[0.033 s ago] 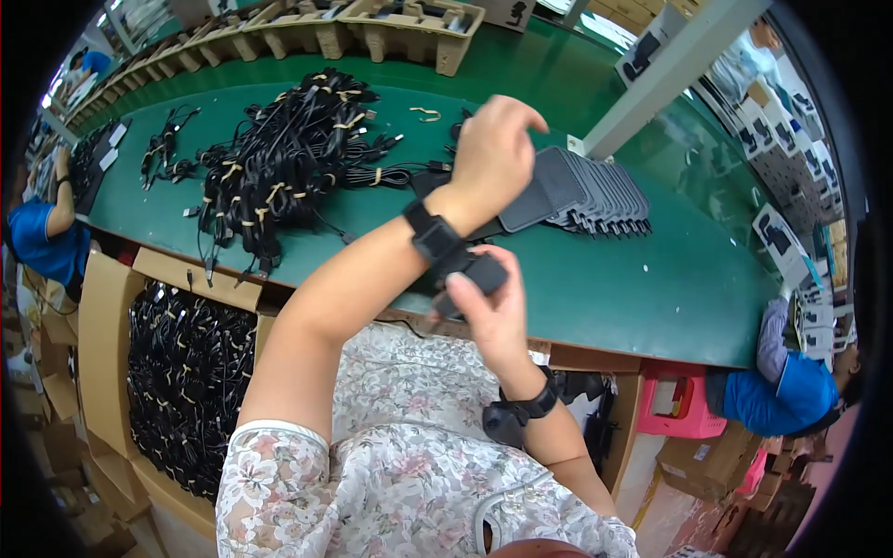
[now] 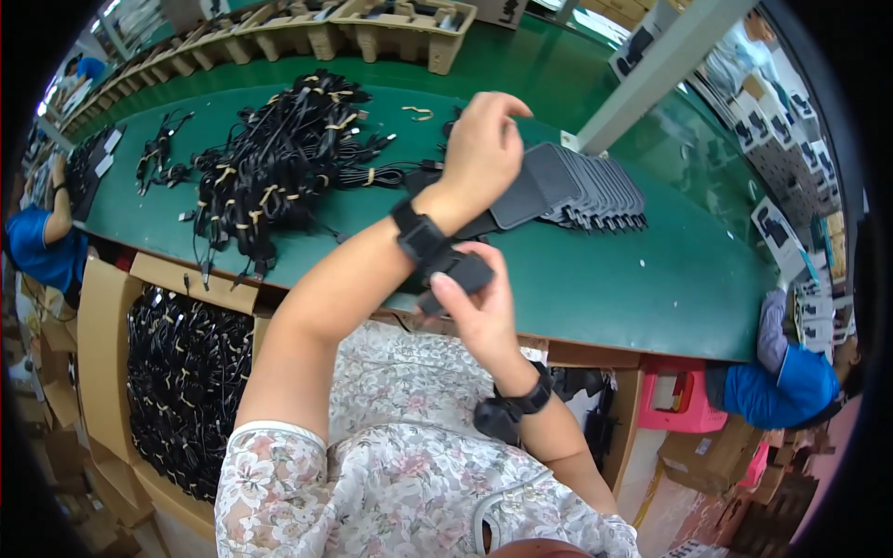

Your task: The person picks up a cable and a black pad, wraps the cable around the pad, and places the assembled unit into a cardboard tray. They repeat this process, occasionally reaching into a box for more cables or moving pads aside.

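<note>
Our right hand [image 2: 476, 312] is pinching the loose end of a black strap [image 2: 445, 265] that's wrapped around our left wrist. Left hand [image 2: 484, 149] is raised over the green table [image 2: 595, 279], fingers loosely curled, holding nothing. Behind it, a row of black pouches [image 2: 581, 186]; to the left, bundled cables [image 2: 270, 177].

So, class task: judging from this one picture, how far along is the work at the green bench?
Done: a row of dark flat pouches stands lined up on the green table. In hand: the right hand pinches the black wrist strap on the raised left hand. Left: a pile of tied black cables, and more in the box below.
</note>
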`<state>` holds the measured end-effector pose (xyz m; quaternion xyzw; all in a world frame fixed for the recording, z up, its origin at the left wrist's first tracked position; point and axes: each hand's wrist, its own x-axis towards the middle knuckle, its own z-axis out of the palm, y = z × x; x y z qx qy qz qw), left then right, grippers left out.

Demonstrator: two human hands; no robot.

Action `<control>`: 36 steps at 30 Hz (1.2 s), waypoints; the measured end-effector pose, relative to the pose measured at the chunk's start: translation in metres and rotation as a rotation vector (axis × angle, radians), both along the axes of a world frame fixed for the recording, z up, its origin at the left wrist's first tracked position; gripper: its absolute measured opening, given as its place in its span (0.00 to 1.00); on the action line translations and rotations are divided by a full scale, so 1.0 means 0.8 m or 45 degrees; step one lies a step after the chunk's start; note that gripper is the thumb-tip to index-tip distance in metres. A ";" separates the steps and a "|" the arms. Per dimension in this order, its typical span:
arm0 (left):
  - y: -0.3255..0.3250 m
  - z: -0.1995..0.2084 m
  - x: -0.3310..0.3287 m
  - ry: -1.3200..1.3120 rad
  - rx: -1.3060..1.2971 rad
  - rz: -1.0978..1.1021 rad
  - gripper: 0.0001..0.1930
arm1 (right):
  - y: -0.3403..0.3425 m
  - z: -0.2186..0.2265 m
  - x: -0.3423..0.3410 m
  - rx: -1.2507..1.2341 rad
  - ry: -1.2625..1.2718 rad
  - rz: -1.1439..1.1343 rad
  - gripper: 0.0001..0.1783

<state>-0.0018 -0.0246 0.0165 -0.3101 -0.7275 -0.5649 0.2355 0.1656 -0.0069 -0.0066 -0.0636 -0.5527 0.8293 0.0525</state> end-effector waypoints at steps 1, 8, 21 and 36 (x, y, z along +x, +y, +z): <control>-0.002 0.000 0.001 -0.005 -0.004 -0.023 0.11 | -0.005 -0.004 -0.004 -0.023 -0.002 0.149 0.22; -0.018 0.016 0.025 -1.049 0.517 -0.737 0.17 | -0.011 -0.018 -0.008 0.295 0.239 0.120 0.25; -0.059 -0.073 -0.059 -0.424 0.150 -0.085 0.13 | 0.114 -0.009 -0.081 1.771 0.450 -0.459 0.22; -0.092 -0.043 -0.020 0.003 -0.625 -0.086 0.18 | 0.110 0.053 -0.135 1.903 0.303 0.042 0.27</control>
